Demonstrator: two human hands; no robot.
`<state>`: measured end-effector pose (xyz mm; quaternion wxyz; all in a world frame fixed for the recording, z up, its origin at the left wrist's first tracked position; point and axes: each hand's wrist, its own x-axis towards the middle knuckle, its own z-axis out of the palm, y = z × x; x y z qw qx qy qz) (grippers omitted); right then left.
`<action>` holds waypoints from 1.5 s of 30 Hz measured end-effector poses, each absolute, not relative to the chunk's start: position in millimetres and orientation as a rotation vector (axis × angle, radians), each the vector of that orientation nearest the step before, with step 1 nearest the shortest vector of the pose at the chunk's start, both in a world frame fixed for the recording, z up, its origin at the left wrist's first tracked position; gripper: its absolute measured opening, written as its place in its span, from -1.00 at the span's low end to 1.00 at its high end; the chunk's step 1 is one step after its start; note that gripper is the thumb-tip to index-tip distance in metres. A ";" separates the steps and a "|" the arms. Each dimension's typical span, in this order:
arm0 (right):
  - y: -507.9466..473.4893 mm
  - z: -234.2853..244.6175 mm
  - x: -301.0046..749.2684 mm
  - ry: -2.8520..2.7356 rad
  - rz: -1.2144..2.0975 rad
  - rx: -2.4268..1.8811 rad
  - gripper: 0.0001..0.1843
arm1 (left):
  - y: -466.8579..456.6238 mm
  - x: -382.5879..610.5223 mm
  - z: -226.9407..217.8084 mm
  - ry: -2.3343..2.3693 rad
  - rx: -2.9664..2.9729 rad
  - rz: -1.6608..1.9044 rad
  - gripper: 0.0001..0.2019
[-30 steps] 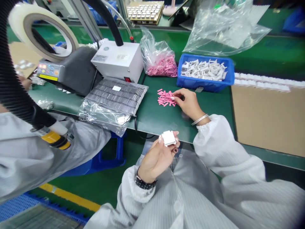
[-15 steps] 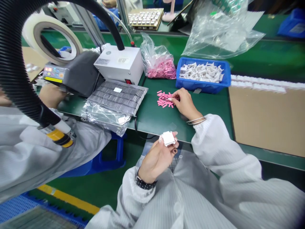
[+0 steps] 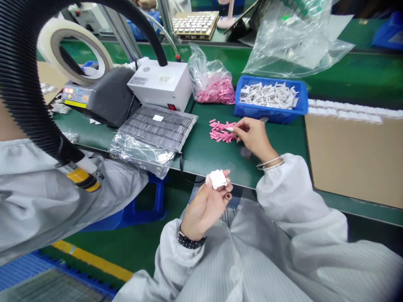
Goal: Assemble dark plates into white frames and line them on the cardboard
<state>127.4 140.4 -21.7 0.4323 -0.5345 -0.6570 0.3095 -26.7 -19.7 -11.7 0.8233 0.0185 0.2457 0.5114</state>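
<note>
My left hand point(image 3: 206, 203) is closed around a small square white plastic part point(image 3: 218, 179), held between thumb and fingers in front of the bench edge. A pile of small pink strips point(image 3: 220, 133) lies loose on the green bench top. At the right side of that pile my right hand point(image 3: 252, 136) pinches a pink strip between thumb and forefinger; the fingertips partly hide it. Behind the pile stand a clear bag of pink strips point(image 3: 217, 90) and a blue bin point(image 3: 270, 113) of white plastic parts point(image 3: 267, 95).
A plastic-wrapped tray of dark strips point(image 3: 157, 128) lies left, before a white box machine point(image 3: 162, 84). A black hose point(image 3: 19, 84) arches over a tape roll point(image 3: 52, 46) and a co-worker's sleeve point(image 3: 78, 188). Cardboard point(image 3: 355, 159) with rows of white parts lies right.
My right hand has shifted slightly right at the edge of the pink pile. My left hand has tilted the white part a little. The co-worker's hand has left the area below the tape dispenser.
</note>
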 end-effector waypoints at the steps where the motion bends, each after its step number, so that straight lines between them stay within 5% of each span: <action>1: 130.1 -12.2 128.1 -1.618 0.829 -1.302 -0.79 | -19.6 -27.7 -10.1 0.527 0.043 1.097 -0.60; 7: 40.6 56.1 141.4 -2.095 0.824 -0.933 -0.91 | -20.8 -28.9 -1.3 0.564 0.076 1.134 -0.64; 9: 22.1 64.6 144.9 -2.237 0.725 -0.837 -0.80 | -21.9 -26.3 -0.4 0.593 0.085 1.151 -0.63; 17: 14.7 44.8 143.8 -2.348 0.386 -0.879 -0.84 | -23.8 -17.9 -0.6 0.699 0.093 1.175 -0.62; 27: 5.5 52.5 147.0 -2.441 0.354 -0.897 -0.85 | -23.9 -13.8 -7.3 0.666 0.110 1.133 -0.62; 45: -11.3 24.6 136.3 -2.158 0.522 -0.985 -0.34 | -19.9 -6.2 -5.4 0.575 -0.062 1.073 -0.61</action>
